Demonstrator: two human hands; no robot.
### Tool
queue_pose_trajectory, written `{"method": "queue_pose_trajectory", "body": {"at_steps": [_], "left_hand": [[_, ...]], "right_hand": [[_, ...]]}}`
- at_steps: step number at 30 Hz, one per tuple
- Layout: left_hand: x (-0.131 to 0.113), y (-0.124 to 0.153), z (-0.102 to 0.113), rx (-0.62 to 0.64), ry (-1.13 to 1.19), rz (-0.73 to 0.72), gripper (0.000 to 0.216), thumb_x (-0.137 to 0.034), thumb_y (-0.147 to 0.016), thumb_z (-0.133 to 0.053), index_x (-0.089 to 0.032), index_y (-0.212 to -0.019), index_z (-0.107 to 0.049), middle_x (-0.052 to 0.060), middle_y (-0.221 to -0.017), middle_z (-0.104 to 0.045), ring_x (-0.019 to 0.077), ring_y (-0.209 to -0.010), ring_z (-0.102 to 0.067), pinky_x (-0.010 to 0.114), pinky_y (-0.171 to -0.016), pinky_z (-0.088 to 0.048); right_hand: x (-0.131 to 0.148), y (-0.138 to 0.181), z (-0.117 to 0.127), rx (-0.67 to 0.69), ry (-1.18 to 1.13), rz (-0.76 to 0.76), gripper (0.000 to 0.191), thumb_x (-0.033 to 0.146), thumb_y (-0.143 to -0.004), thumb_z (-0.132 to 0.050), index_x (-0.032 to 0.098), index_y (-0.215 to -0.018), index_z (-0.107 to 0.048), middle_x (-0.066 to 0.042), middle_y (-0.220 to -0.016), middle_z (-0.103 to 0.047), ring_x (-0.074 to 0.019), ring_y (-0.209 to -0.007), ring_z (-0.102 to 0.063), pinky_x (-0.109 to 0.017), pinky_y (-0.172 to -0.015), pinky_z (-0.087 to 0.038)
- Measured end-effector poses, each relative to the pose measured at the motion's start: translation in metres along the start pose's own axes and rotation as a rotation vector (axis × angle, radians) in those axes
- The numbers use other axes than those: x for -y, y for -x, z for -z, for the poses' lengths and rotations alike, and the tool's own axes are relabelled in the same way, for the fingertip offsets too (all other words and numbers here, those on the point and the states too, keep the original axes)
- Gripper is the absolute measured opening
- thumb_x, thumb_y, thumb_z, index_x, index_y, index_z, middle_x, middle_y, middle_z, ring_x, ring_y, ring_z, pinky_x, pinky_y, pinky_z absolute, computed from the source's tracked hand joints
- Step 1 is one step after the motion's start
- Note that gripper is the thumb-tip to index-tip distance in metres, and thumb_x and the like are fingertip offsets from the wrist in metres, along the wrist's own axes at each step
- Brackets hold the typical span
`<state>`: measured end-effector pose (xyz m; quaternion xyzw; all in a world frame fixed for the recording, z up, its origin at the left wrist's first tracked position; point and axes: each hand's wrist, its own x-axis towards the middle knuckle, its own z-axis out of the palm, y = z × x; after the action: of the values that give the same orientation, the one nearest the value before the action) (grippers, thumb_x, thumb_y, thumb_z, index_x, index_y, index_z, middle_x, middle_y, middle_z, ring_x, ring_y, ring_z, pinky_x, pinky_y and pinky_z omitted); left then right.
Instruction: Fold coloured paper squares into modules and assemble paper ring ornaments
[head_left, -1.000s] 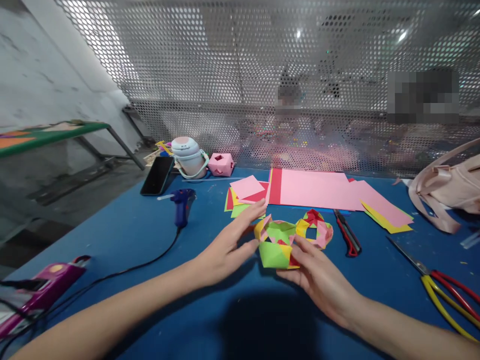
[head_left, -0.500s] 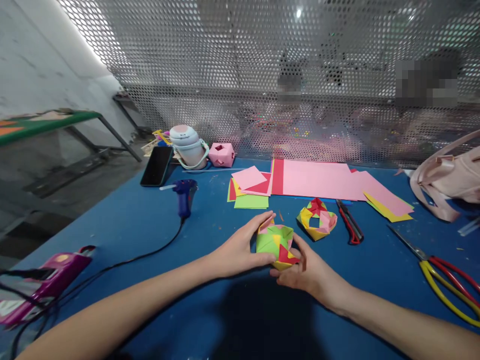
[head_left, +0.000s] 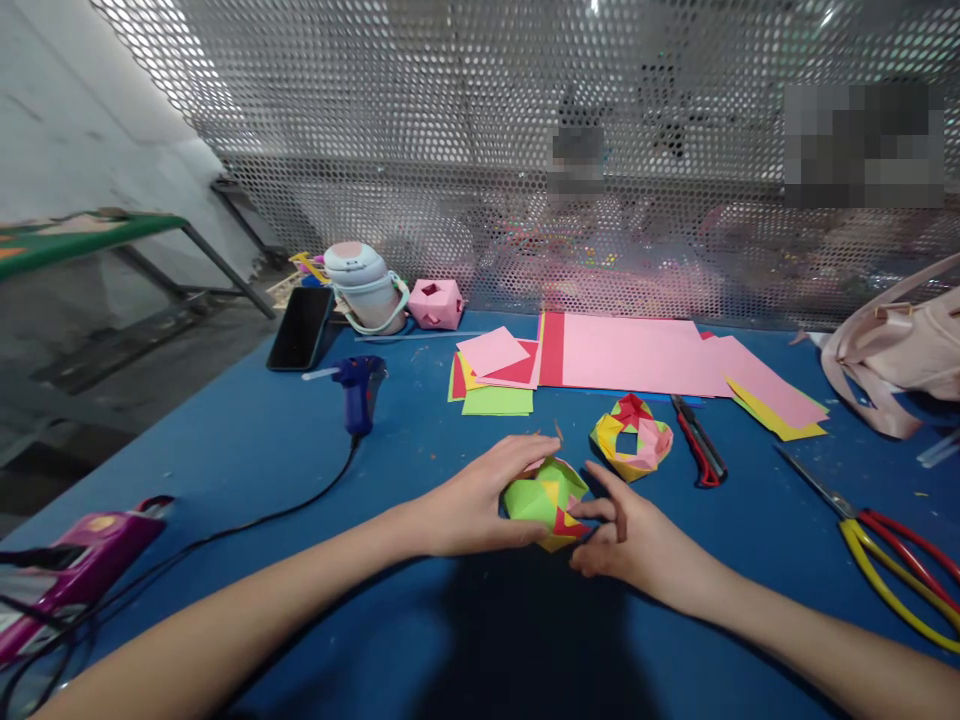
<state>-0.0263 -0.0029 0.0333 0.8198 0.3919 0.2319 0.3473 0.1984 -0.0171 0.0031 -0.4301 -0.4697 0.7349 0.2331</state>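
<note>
A folded paper piece (head_left: 544,497) in green, yellow, red and pink sits on the blue table (head_left: 247,450) between my hands. My left hand (head_left: 480,500) curls round its left side and top, fingers closed on it. My right hand (head_left: 637,540) touches its right side with the fingertips pinching at a red flap. A second folded paper ring (head_left: 632,436) of yellow, red and pink lies a little beyond, untouched.
Sheets of pink, red, yellow and green paper (head_left: 637,365) lie at the back. A utility knife (head_left: 700,440), scissors (head_left: 885,545), a blue glue gun (head_left: 358,390) with its cord, a phone (head_left: 301,327), a pink paper cube (head_left: 435,303) and a pink bag (head_left: 900,360) surround them. A perforated metal screen (head_left: 480,150) closes off the table's far side.
The two paper pieces, joined a second ago, are now apart. Both hands drew the green piece toward me and closed tighter on it; the ring stayed behind.
</note>
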Motion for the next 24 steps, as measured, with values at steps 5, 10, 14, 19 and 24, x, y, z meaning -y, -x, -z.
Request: {"method": "queue_pose_trajectory", "body": {"at_steps": [5,10,14,19,24], "left_hand": [[0.006,-0.001,-0.004,0.015,-0.057,-0.057,0.076,-0.028,-0.069,-0.069,-0.020,-0.135,-0.032,0.015,-0.142,-0.032,0.0281,-0.132,-0.028,0.046,-0.106,-0.029],[0.010,0.000,-0.013,-0.044,0.018,-0.097,0.082,-0.035,-0.069,-0.071,-0.024,-0.137,-0.026,0.016,-0.148,-0.017,0.0297,-0.137,-0.016,0.049,-0.107,-0.027],[0.014,0.003,-0.021,-0.102,0.052,-0.148,0.084,-0.038,-0.067,-0.073,-0.025,-0.136,-0.027,0.017,-0.147,-0.018,0.0301,-0.137,-0.016,0.050,-0.107,-0.025],[0.017,0.004,-0.024,-0.103,0.065,-0.159,0.085,-0.039,-0.064,-0.075,-0.025,-0.135,-0.029,0.017,-0.147,-0.021,0.0312,-0.137,-0.016,0.050,-0.108,-0.023],[0.021,0.007,-0.023,-0.097,0.121,-0.152,0.078,-0.039,-0.069,-0.071,-0.026,-0.135,-0.031,0.015,-0.147,-0.021,0.0304,-0.136,-0.017,0.050,-0.108,-0.022]], "right_hand": [[0.001,0.011,0.013,-0.007,0.163,0.006,0.091,0.025,-0.064,-0.073,0.024,-0.138,-0.018,-0.015,-0.126,-0.047,-0.0122,-0.066,-0.063,-0.031,-0.063,-0.049],[-0.007,0.008,0.005,-0.038,0.134,0.040,0.090,0.022,-0.065,-0.071,0.028,-0.137,-0.018,-0.013,-0.133,-0.039,-0.0104,-0.071,-0.061,-0.026,-0.059,-0.047],[-0.012,0.001,0.000,-0.046,0.178,0.056,0.089,0.019,-0.066,-0.070,0.027,-0.138,-0.018,-0.007,-0.114,-0.056,-0.0102,-0.066,-0.059,-0.024,-0.056,-0.045],[-0.015,-0.002,-0.001,-0.053,0.224,0.070,0.088,0.017,-0.066,-0.069,0.022,-0.139,-0.020,0.003,-0.073,-0.061,-0.0134,-0.062,-0.058,-0.025,-0.055,-0.044],[-0.014,-0.001,-0.004,-0.069,0.160,0.104,0.086,0.023,-0.063,-0.073,0.023,-0.136,-0.026,0.000,-0.074,-0.062,-0.0175,-0.069,-0.061,-0.030,-0.061,-0.047]]}}
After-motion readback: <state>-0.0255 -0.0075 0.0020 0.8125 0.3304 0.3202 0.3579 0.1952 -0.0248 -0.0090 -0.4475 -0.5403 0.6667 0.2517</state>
